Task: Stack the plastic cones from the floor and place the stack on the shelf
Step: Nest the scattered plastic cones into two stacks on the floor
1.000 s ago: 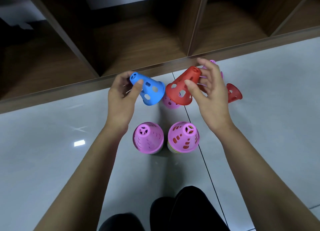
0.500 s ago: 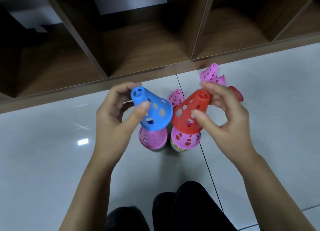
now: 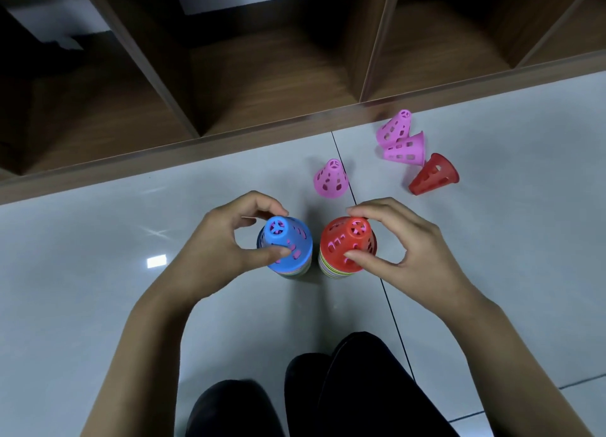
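Two cones held. Left hand (image 3: pixel 213 249) pinches blue cone (image 3: pixel 296 235) at 9 o'clock. Right hand (image 3: pixel 410 249) pinches red cone (image 3: pixel 339 240) at 3 o'clock.

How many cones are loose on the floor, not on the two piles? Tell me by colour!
Pink cones: 3
Loose red cone: 1
Total: 4 loose
Not counted: the blue top cone held by the left hand and the red top cone held by the right hand, on the piles.
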